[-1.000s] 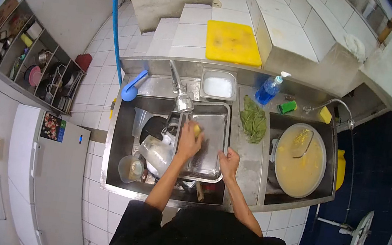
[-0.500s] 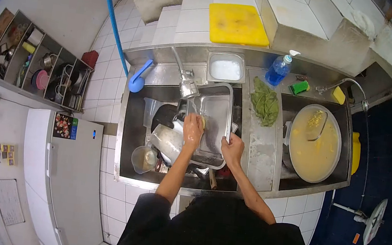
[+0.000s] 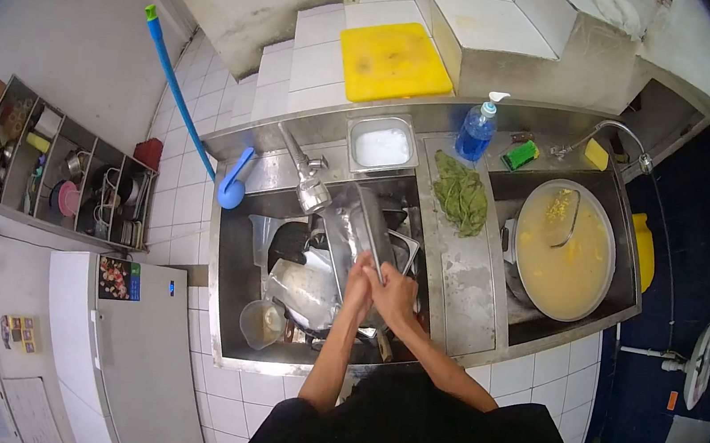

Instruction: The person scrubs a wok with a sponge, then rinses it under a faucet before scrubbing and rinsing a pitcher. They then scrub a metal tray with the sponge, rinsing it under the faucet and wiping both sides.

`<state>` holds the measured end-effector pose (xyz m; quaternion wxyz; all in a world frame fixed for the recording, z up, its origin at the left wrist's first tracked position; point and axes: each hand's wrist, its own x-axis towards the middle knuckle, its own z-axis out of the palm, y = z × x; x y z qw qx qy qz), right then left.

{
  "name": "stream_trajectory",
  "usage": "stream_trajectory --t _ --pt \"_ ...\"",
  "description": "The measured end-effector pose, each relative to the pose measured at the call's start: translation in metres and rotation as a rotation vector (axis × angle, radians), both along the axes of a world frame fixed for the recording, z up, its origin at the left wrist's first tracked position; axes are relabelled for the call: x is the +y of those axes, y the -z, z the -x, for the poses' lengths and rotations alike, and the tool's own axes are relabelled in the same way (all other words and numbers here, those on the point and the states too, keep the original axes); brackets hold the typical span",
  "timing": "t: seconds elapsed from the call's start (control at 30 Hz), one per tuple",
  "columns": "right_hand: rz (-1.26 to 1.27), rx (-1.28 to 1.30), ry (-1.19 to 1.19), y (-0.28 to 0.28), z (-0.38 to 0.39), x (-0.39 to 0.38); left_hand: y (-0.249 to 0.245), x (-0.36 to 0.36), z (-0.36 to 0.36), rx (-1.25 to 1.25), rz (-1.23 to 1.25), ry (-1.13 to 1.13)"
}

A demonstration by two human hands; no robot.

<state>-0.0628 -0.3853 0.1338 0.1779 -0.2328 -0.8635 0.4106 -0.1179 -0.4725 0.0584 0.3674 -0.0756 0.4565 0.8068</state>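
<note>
A rectangular metal tray [image 3: 352,228] is tipped up on its side over the left sink, just beneath the tap [image 3: 312,191]. At its near end my right hand [image 3: 394,298] is closed on the rim. My left hand [image 3: 359,287] is beside it, against the tray, its fingers partly hidden and blurred. Below lie a clear plastic container [image 3: 301,293], a small plastic tub [image 3: 262,324] and dark pans, partly covered by the tray and my hands.
The right sink [image 3: 529,332] holds a large pot of cloudy yellowish liquid [image 3: 573,268] with a ladle. Along the counter are a green cloth [image 3: 459,194], a blue soap bottle [image 3: 476,133], sponges [image 3: 521,155], a metal container [image 3: 383,146] and a blue scoop [image 3: 231,194].
The tray has gone from lying nearly flat to tipped on its side. My hands have come together at its near end. The view has shifted and turned slightly.
</note>
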Motion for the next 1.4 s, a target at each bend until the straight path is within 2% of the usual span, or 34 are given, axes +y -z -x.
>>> stream_trajectory --t 0.03,0.1,0.2,0.27,0.3,0.37,0.4,0.43,0.47,0.5,0.53,0.57,0.63,0.67,0.73,0.77,0.83,0.87,0.9,0.97,1.0,1.03,1.07,1.1,1.13,1.2,1.23,1.33,1.4 --pt "0.0 0.002 0.004 0.0 -0.004 -0.007 -0.005 0.0 0.014 -0.152 -0.174 -0.143" --pt "-0.095 0.036 -0.159 -0.012 -0.011 -0.022 -0.083 0.015 0.034 -0.086 -0.121 -0.432" --pt "-0.158 0.039 -0.279 -0.021 -0.019 -0.032 -0.08 -0.008 0.078 -0.032 -0.229 -0.501" --pt "-0.168 0.085 -0.393 -0.023 -0.026 -0.037 -0.077 -0.024 0.092 0.329 0.303 -0.274" --pt "-0.167 0.088 -0.392 -0.026 -0.026 -0.032 -0.079 -0.025 0.092 0.332 0.304 -0.274" --pt "-0.097 0.23 -0.5 -0.03 -0.028 -0.021 -0.09 -0.036 0.083 0.682 0.715 -0.322" --pt "0.036 0.176 -0.42 -0.02 -0.026 -0.015 -0.107 -0.041 0.079 0.646 0.808 -0.354" --pt "0.191 0.185 -0.229 -0.009 -0.022 -0.012 -0.123 -0.047 0.076 0.667 0.801 -0.389" --pt "0.212 0.181 -0.073 0.005 -0.014 -0.004 -0.116 -0.061 0.079 0.574 0.829 -0.368" --pt "0.309 0.042 -0.02 0.027 -0.005 0.006 -0.109 -0.074 0.083 0.483 0.852 -0.348" --pt "0.517 -0.03 -0.038 0.044 0.002 0.016 -0.112 -0.077 0.086 0.484 0.806 -0.411" --pt "0.522 -0.034 -0.037 0.064 0.011 0.015 -0.084 -0.089 0.099 0.425 0.766 -0.511" --pt "0.713 0.135 -0.053 0.09 0.03 0.019 -0.09 -0.099 0.105 0.31 0.713 -0.495" --pt "0.71 0.138 -0.054 0.089 0.036 0.023 -0.105 -0.1 0.104 0.339 0.649 -0.407" --pt "1.199 -0.066 -0.175 0.087 0.048 0.03 -0.104 -0.101 0.109 0.244 0.551 -0.441" --pt "1.197 -0.068 -0.18 0.079 0.048 0.035 -0.097 -0.106 0.112 0.199 0.516 -0.444" --pt "1.16 -0.365 -0.261 0.053 0.046 0.041 -0.082 -0.11 0.122 0.228 0.841 -0.43" --pt "1.12 -0.298 -0.196 0.055 0.046 0.038 -0.032 -0.13 0.138 0.317 0.943 -0.429" --pt "1.111 -0.306 -0.218 0.056 0.045 0.032 -0.015 -0.134 0.137 0.575 1.065 -0.477" --pt "0.661 -0.231 0.007 0.058 0.045 0.029 -0.011 -0.11 0.12 0.781 1.079 -0.758" --pt "0.567 -0.246 0.074 0.061 0.046 0.029 -0.004 -0.103 0.112 0.788 1.15 -0.773" --pt "0.553 -0.241 0.068 0.06 0.048 0.029 -0.018 -0.082 0.091 0.797 1.073 -0.78" --pt "0.505 -0.257 0.163 0.058 0.049 0.026 -0.033 -0.061 0.066 0.807 0.999 -0.782" --pt "0.46 -0.271 0.257 0.056 0.048 0.024 -0.025 -0.056 0.048 1.059 1.102 -0.708" --pt "0.452 -0.281 0.292 0.059 0.049 0.026 -0.03 -0.036 0.032 0.982 0.832 -0.746" --pt "0.418 -0.282 0.292 0.057 0.049 0.022 -0.049 -0.011 -0.001 1.259 0.983 -0.474" --pt "0.389 -0.293 0.3 0.056 0.045 0.02 -0.046 -0.007 -0.004 1.327 1.017 -0.263" --pt "0.322 -0.277 0.227 0.047 0.03 0.024 -0.052 -0.006 0.045 1.425 1.029 -0.339" --pt "0.388 -0.331 0.196 0.034 0.019 0.031 -0.057 -0.015 0.081 1.24 1.135 -0.717"
